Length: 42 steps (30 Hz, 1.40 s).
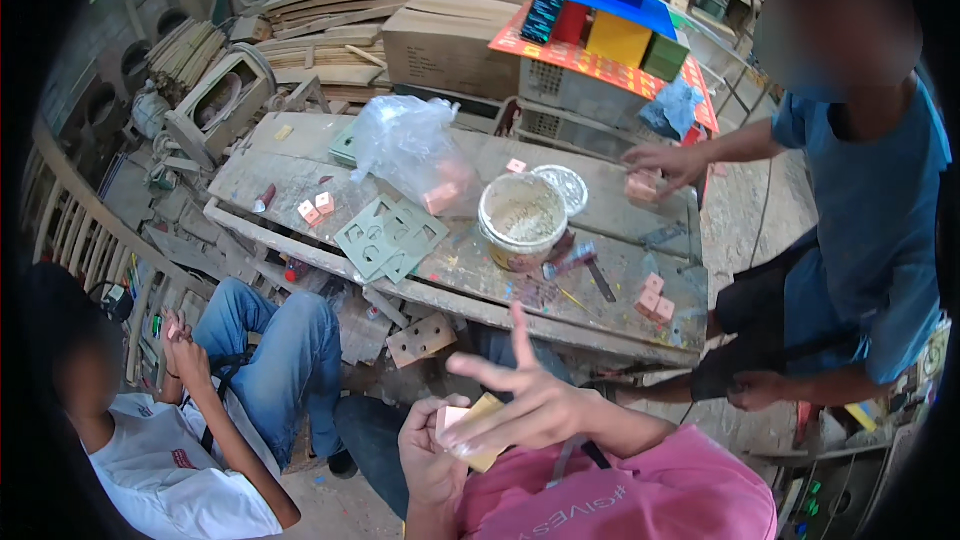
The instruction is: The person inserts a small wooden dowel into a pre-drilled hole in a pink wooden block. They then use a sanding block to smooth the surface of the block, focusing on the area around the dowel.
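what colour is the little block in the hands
Pale pink, held in the left hand against a tan pad; the block shows in the head view.

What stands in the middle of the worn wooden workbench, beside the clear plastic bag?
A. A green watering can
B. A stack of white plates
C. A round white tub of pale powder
C: the round white tub of pale powder sits open on the worn wooden workbench, right of the clear plastic bag.
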Each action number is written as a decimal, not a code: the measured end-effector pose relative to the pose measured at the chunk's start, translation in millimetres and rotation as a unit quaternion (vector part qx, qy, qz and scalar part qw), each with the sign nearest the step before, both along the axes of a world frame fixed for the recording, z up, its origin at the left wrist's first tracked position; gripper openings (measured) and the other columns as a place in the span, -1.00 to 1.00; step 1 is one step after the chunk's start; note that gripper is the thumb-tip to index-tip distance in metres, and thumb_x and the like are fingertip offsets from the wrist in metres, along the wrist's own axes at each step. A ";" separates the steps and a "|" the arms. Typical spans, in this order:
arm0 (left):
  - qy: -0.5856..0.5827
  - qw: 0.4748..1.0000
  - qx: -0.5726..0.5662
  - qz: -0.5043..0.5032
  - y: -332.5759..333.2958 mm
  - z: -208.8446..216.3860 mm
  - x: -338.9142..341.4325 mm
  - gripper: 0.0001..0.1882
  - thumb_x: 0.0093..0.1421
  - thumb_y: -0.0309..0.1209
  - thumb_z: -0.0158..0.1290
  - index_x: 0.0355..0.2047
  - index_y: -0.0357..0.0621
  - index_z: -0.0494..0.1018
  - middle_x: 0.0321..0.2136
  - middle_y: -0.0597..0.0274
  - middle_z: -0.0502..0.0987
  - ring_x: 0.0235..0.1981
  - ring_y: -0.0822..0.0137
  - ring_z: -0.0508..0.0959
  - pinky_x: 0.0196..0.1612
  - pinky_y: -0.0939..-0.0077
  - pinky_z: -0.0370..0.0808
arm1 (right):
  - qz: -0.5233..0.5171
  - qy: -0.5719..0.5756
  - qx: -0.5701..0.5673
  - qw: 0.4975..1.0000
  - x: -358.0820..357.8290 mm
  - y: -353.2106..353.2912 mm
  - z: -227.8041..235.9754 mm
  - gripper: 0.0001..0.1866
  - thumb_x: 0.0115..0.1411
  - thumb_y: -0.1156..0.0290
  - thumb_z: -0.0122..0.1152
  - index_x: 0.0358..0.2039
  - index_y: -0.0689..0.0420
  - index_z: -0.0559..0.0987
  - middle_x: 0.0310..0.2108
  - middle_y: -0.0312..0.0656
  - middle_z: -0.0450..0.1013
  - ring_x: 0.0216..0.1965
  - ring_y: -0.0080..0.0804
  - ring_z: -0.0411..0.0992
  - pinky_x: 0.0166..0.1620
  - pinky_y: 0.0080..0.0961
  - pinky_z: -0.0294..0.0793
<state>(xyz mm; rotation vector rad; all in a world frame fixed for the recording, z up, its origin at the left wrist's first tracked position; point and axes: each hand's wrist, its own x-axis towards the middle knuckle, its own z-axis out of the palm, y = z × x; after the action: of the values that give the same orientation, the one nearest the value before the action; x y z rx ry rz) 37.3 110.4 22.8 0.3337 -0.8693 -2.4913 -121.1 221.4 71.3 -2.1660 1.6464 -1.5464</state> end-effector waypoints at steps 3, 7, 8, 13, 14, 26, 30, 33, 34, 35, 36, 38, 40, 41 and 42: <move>0.018 0.999 -0.026 -0.008 0.6 -6.2 2.7 -0.44 -0.04 -0.51 0.29 -0.07 -0.34 0.26 -0.10 0.03 0.44 -0.06 0.22 0.51 0.02 0.30 0.51 | -0.014 0.000 -0.002 1.000 -9.8 0.7 -10.7 -0.68 0.14 0.51 0.07 -0.17 -0.15 0.65 -0.08 -0.59 0.53 0.29 -0.01 0.13 0.16 0.37 -0.83; 0.052 0.996 -0.006 -0.067 9.4 -3.0 7.9 -0.37 0.01 -0.46 0.25 0.02 -0.41 0.20 -0.04 -0.05 0.39 0.00 0.17 0.48 0.11 0.28 0.44 | 0.110 -0.012 -0.002 0.994 5.8 4.3 7.0 -0.73 0.30 0.43 -0.07 -0.19 -0.07 0.64 -0.14 -0.51 0.56 0.27 0.01 0.16 0.13 0.37 -0.89; 0.074 0.995 0.016 -0.069 12.7 0.2 11.3 -0.36 0.02 -0.46 0.23 0.05 -0.41 0.19 -0.02 -0.06 0.38 0.02 0.16 0.46 0.13 0.27 0.41 | 0.101 0.012 0.000 0.995 7.1 5.8 8.7 -0.71 0.31 0.43 -0.09 -0.19 -0.08 0.64 -0.13 -0.55 0.55 0.26 0.02 0.17 0.11 0.42 -0.88; 0.029 0.998 0.057 0.007 26.6 23.6 11.0 -0.43 0.08 -0.40 0.22 -0.02 -0.40 0.19 -0.12 -0.04 0.43 -0.17 0.27 0.55 -0.17 0.54 0.54 | 0.034 0.023 -0.022 0.999 6.1 8.2 16.0 -0.74 0.27 0.39 -0.05 -0.25 -0.09 0.66 -0.15 -0.54 0.56 0.23 -0.02 0.22 0.10 0.45 -0.88; 0.028 0.998 0.052 0.009 27.0 23.1 13.5 -0.42 0.08 -0.41 0.22 -0.01 -0.41 0.19 -0.12 -0.04 0.43 -0.15 0.26 0.54 -0.14 0.51 0.53 | 0.047 0.017 -0.021 0.999 13.6 9.3 17.6 -0.75 0.26 0.39 -0.02 -0.26 -0.10 0.67 -0.16 -0.54 0.57 0.23 -0.02 0.22 0.10 0.43 -0.89; 0.116 0.985 0.131 0.004 32.3 14.1 17.7 -0.50 0.19 -0.49 0.02 0.09 -0.46 0.16 -0.01 -0.03 0.39 0.04 0.19 0.45 0.14 0.30 0.39 | -0.012 0.059 -0.039 0.997 28.5 7.8 11.9 -0.72 0.22 0.40 -0.03 -0.27 -0.08 0.68 -0.17 -0.56 0.57 0.26 0.04 0.17 0.08 0.49 -0.86; 0.114 0.985 0.131 0.005 35.0 17.2 10.0 -0.52 0.24 -0.46 -0.06 0.12 -0.45 0.15 0.03 -0.03 0.38 0.05 0.21 0.45 0.13 0.36 0.39 | -0.088 0.077 -0.062 0.991 9.2 0.6 10.9 -0.71 0.20 0.41 -0.04 -0.27 -0.08 0.69 -0.17 -0.58 0.57 0.28 0.05 0.14 0.07 0.49 -0.87; 0.134 0.977 0.165 -0.035 33.7 28.6 10.4 -0.54 0.24 -0.46 -0.03 0.10 -0.43 0.19 0.03 0.00 0.39 0.06 0.20 0.44 0.14 0.37 0.39 | -0.042 0.084 -0.057 0.994 21.0 4.8 8.3 -0.73 0.11 0.45 0.04 -0.28 -0.10 0.69 -0.12 -0.57 0.55 0.28 -0.01 0.15 0.12 0.39 -0.89; 0.122 0.979 0.161 -0.025 35.7 31.2 4.2 -0.54 0.24 -0.45 -0.02 0.10 -0.43 0.19 0.03 0.00 0.39 0.06 0.20 0.44 0.14 0.36 0.38 | -0.069 0.078 -0.056 0.993 15.0 5.5 8.1 -0.73 0.12 0.46 0.03 -0.30 -0.11 0.69 -0.13 -0.57 0.55 0.27 -0.01 0.17 0.13 0.38 -0.88; 0.112 0.981 0.155 -0.016 37.3 33.9 -1.6 -0.54 0.24 -0.44 -0.01 0.09 -0.43 0.20 0.02 0.00 0.39 0.06 0.21 0.44 0.14 0.35 0.38 | -0.094 0.075 -0.055 0.991 8.3 6.0 9.0 -0.72 0.12 0.46 0.03 -0.31 -0.12 0.70 -0.14 -0.56 0.56 0.26 -0.02 0.19 0.15 0.37 -0.86; 0.102 0.983 0.149 -0.008 37.5 34.9 -2.1 -0.53 0.24 -0.43 0.00 0.09 -0.43 0.20 0.02 0.00 0.40 0.05 0.21 0.44 0.14 0.35 0.37 | -0.114 0.072 -0.095 0.986 5.2 1.2 8.6 -0.72 0.13 0.45 0.01 -0.31 -0.12 0.70 -0.18 -0.57 0.57 0.24 -0.01 0.22 0.16 0.35 -0.86; 0.129 0.983 0.126 -0.034 34.7 27.0 4.5 -0.54 0.27 -0.39 -0.02 0.10 -0.42 0.20 0.00 0.01 0.41 0.05 0.22 0.44 0.16 0.29 0.34 | -0.080 0.071 -0.060 0.992 22.0 7.0 11.1 -0.72 0.15 0.43 -0.01 -0.32 -0.09 0.70 -0.22 -0.58 0.58 0.23 0.01 0.23 0.15 0.35 -0.87; 0.144 0.985 0.079 -0.057 33.2 27.6 4.9 -0.53 0.28 -0.36 0.00 0.10 -0.41 0.21 -0.01 0.02 0.41 0.06 0.23 0.43 0.18 0.27 0.31 | -0.085 0.100 -0.053 0.990 13.6 10.1 8.2 -0.71 0.13 0.43 -0.03 -0.34 -0.08 0.70 -0.24 -0.55 0.59 0.23 0.02 0.23 0.16 0.33 -0.87; 0.098 0.992 0.071 -0.033 33.8 28.3 1.9 -0.50 0.25 -0.37 0.04 0.11 -0.39 0.21 -0.03 0.03 0.42 0.07 0.24 0.42 0.16 0.29 0.33 | -0.120 0.092 -0.043 0.988 4.5 11.3 8.5 -0.69 0.11 0.45 -0.04 -0.34 -0.08 0.70 -0.26 -0.50 0.60 0.23 0.03 0.23 0.17 0.32 -0.87; 0.072 0.995 0.065 -0.001 32.5 30.2 -5.2 -0.46 0.21 -0.34 0.10 0.11 -0.38 0.21 -0.05 0.04 0.43 0.03 0.28 0.43 0.13 0.32 0.34 | -0.167 0.093 -0.024 0.981 -6.6 14.1 5.0 -0.69 0.09 0.46 -0.04 -0.34 -0.08 0.70 -0.27 -0.45 0.60 0.24 0.05 0.21 0.18 0.30 -0.85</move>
<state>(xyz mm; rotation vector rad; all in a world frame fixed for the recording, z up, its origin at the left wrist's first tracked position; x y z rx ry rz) 32.1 142.9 52.9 0.1943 -0.6519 -2.5440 -127.6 235.5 76.4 -2.2065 2.1474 -1.5041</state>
